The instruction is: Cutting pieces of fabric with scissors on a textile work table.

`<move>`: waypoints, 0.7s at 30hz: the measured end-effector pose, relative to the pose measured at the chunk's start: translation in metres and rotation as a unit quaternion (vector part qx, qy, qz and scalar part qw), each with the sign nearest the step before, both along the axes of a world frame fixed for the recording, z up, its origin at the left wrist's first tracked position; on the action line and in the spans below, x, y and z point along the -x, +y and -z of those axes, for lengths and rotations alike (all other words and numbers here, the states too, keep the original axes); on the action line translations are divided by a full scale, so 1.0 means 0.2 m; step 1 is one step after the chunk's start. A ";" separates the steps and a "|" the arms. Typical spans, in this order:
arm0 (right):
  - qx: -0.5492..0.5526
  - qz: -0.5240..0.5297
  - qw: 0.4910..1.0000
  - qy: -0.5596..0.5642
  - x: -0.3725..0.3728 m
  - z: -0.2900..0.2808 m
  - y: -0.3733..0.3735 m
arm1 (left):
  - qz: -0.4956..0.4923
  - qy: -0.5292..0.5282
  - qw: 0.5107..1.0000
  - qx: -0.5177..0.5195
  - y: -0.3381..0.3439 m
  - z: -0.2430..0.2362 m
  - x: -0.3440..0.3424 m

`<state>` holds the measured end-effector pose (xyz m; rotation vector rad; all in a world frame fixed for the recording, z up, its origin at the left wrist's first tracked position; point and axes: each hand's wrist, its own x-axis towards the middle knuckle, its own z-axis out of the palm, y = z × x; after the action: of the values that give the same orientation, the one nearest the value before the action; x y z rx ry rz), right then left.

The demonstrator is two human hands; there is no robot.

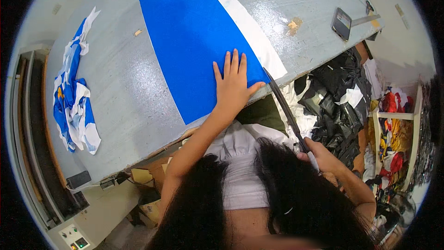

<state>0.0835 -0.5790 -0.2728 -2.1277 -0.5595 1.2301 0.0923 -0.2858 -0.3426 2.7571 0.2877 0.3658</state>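
At the far left of the grey worktable (115, 88) we see a crumpled heap of blue and white fabric scraps (74, 97), lying well apart from the hands, and below it, at the table's near corner, a small dark box with a cable (77, 179). Moving right, a long sheet of bright blue fabric (189, 32) lies flat across the table, running from the far edge down to the near edge, with a white strip (249, 28) showing along its right side. Our left hand (233, 85) rests on the lower right part of the blue fabric, palm down, fingers spread and stretched out flat, pressing the cloth near the table's edge and gripping nothing. Just beside its thumb begins a pair of long dark scissors (284, 106), whose blades reach the corner of the fabric at the table's rim and slant down to our right hand (319, 155), which is closed firmly around the handles. Further right on the table lies a dark phone (341, 24) next to a metal ruler (365, 20). Beyond the table's edge we see black bags (337, 106) piled up, and shelves (397, 129) with coloured cloth at the far right.
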 end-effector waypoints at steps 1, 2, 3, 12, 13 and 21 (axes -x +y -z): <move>0.002 -0.002 1.000 0.001 0.00 0.00 0.01 | -0.016 -0.001 1.000 0.000 -0.01 0.00 0.01; 0.012 -0.002 1.000 0.009 0.00 0.00 0.03 | -0.018 0.000 1.000 0.003 0.00 0.00 0.01; 0.022 -0.003 1.000 0.018 0.01 -0.01 0.03 | -0.021 -0.002 1.000 -0.001 0.00 0.01 0.02; 0.057 -0.021 0.998 -0.006 0.00 -0.03 0.07 | -0.022 -0.015 1.000 0.003 0.00 0.01 0.02; 0.056 -0.018 0.998 -0.005 -0.01 -0.04 0.08 | -0.025 -0.017 1.000 0.005 0.00 0.01 0.02; 0.059 -0.009 0.998 0.001 -0.05 -0.08 0.24 | -0.034 -0.037 0.999 0.005 0.00 0.02 0.03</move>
<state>0.0935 -0.5315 -0.2564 -2.2222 -0.5173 1.3048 0.0871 -0.2857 -0.3459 2.7223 0.3647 0.4812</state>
